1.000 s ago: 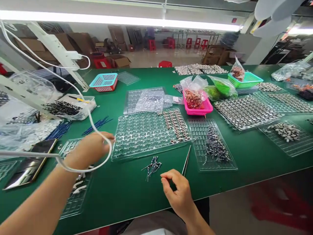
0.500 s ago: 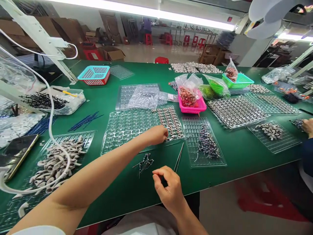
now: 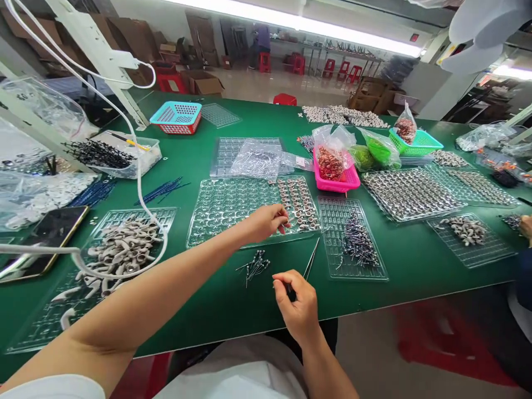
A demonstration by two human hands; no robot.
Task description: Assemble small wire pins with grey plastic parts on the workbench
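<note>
My left hand (image 3: pixel 268 223) is over the lower middle of a clear compartment tray (image 3: pixel 233 205), its fingers drawn together; whatever they hold is too small to make out. Rows of small beige parts (image 3: pixel 297 199) fill the tray's right side. Nearer the table edge, my right hand (image 3: pixel 297 302) has its thumb and fingertips curled together, and its contents cannot be made out. Metal tweezers (image 3: pixel 311 259) lie just beyond it. To its left rests a small bunch of dark wired pieces (image 3: pixel 255 266). A second tray (image 3: pixel 330 244) on the right carries a pile of dark wired pieces (image 3: pixel 359 241).
Grey curved parts (image 3: pixel 124 244) lie on a tray at the left, crossed by a white tube (image 3: pixel 166 244), beside a phone (image 3: pixel 45 238). A pink basket (image 3: pixel 336 183) stands beyond the trays. Another person's hand (image 3: pixel 527 226) shows at the right edge.
The view has shifted, so the table's contents appear farther right. My left hand has lifted slightly and moved left over the tray. My right hand keeps its curled pose.
</note>
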